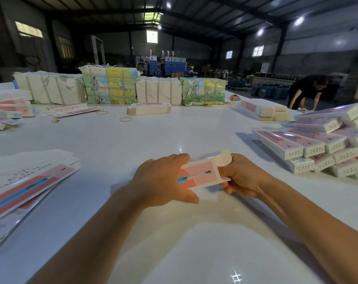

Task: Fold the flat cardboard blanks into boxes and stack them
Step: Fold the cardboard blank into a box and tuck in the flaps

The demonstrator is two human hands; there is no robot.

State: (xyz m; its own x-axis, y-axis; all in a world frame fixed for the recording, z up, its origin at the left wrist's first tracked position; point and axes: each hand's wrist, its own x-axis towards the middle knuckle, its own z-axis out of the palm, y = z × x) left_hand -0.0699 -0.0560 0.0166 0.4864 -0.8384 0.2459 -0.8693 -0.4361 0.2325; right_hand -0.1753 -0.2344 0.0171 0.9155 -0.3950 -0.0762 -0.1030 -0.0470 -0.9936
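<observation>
Cardboard box (202, 173), pink and white with a blue stripe, sits between my two hands just above the white table (153, 136), half formed. My left hand (163, 181) wraps over its near end, fingers curled across the top and thumb underneath, clamped on the body. My right hand (241, 177) grips the far end, fingers curled under and around it, right beside the end flap (225, 157) that stands open past my knuckles.

Off to the left of my grip lies the pile of flat blanks (28, 181); off to the right, the stack of finished boxes (321, 144), well apart from my hands.

What worries me is that open flap. If I push it in while my left hand squeezes the body too hard, I judge the walls could flatten and the tab would miss its slot or crease. A loose left hold looks just as risky: the box could twist and fold crooked. A skewed box would sit badly on that sloping stack.
</observation>
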